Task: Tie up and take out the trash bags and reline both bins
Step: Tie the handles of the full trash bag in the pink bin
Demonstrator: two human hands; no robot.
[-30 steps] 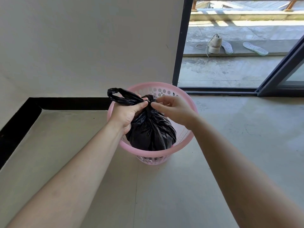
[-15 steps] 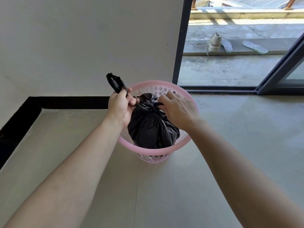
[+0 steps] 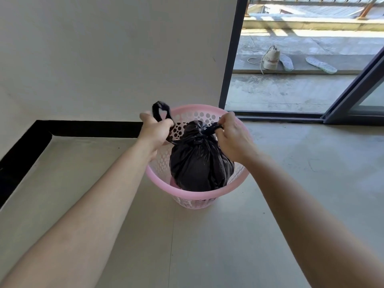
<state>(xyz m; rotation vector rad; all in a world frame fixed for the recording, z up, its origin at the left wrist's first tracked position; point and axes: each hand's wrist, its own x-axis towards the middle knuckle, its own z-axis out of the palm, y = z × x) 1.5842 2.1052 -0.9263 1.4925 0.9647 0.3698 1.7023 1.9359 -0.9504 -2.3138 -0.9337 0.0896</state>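
Note:
A full black trash bag (image 3: 200, 163) sits inside a pink perforated plastic bin (image 3: 158, 179) on the floor by the wall. The bag's neck is gathered into a knot at its top. My left hand (image 3: 154, 132) grips the bag's left handle strip, whose loop sticks up above my fist. My right hand (image 3: 232, 134) pinches the right handle strip beside the knot. The two strips are drawn apart to either side over the bin's mouth.
A white wall with a black skirting strip (image 3: 83, 128) runs behind and to the left of the bin. A dark-framed sliding door (image 3: 228, 59) stands to the right, with a shoe (image 3: 271, 59) and insoles (image 3: 321, 65) on the balcony outside. Grey floor surrounds the bin.
My hands have moved apart, pulling the two handle strips sideways and drawing the knot tighter. The left hand's loop now stands upright above the fist.

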